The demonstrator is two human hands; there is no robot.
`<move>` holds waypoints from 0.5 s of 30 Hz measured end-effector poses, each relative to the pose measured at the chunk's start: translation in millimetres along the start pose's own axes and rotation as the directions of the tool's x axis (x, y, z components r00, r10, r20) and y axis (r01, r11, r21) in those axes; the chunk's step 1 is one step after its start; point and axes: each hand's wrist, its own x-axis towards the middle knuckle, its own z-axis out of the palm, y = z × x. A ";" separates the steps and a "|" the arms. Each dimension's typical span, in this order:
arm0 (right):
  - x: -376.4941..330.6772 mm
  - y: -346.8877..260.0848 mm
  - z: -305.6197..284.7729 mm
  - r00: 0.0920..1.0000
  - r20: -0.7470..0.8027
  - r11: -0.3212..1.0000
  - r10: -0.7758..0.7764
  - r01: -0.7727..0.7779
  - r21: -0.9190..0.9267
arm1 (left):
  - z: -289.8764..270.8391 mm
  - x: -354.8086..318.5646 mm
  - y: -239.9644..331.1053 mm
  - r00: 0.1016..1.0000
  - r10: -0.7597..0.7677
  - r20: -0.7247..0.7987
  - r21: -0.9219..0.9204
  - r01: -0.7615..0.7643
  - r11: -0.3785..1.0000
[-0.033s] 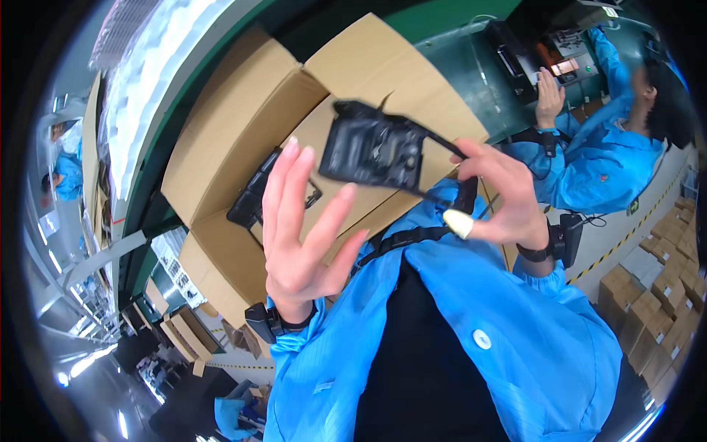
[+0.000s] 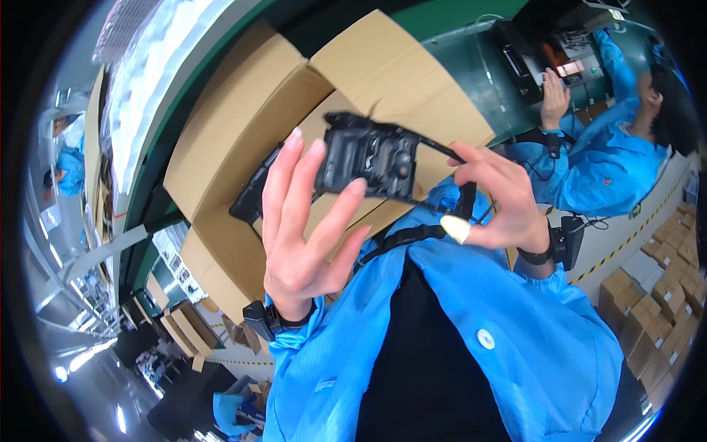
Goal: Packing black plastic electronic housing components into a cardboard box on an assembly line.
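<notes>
A black moulded plastic housing (image 2: 368, 158) with an open frame at one end hangs over the cardboard box. My right hand (image 2: 504, 199) pinches the frame end, with a pale yellow cover (image 2: 456, 229) on the thumb. My left hand (image 2: 298, 254) is open, its fingers stretched out beside the housing's left end; whether the fingertips touch it I cannot tell. Inside the box lies another black plastic part (image 2: 249, 197), partly hidden behind my left fingers. The housing is slightly blurred.
The open cardboard box (image 2: 221, 140) has its flaps spread out. To the right, a co-worker in a blue jacket (image 2: 611, 166) has a hand (image 2: 554, 99) near equipment on a green bench (image 2: 468, 81). Stacked cartons (image 2: 648, 309) stand at the far right.
The black housing has dipped slightly and tilted in my right hand. My left hand has stayed nearly in place, still open.
</notes>
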 end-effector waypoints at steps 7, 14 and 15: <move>15.8 -17.9 16.7 0.993 0.062 0.990 -0.105 0.099 0.099 | -0.5 -4.5 -23.4 0.997 0.037 0.063 0.002 -0.037 0.999; 21.7 -22.3 12.0 0.984 0.084 0.987 -0.155 0.151 0.046 | -2.5 -11.0 -18.8 0.998 0.052 -0.032 0.036 -0.051 0.998; 22.1 -23.2 12.2 0.984 0.078 0.987 -0.160 0.157 0.038 | -1.0 -12.2 -19.7 0.998 0.050 -0.034 0.035 -0.049 0.998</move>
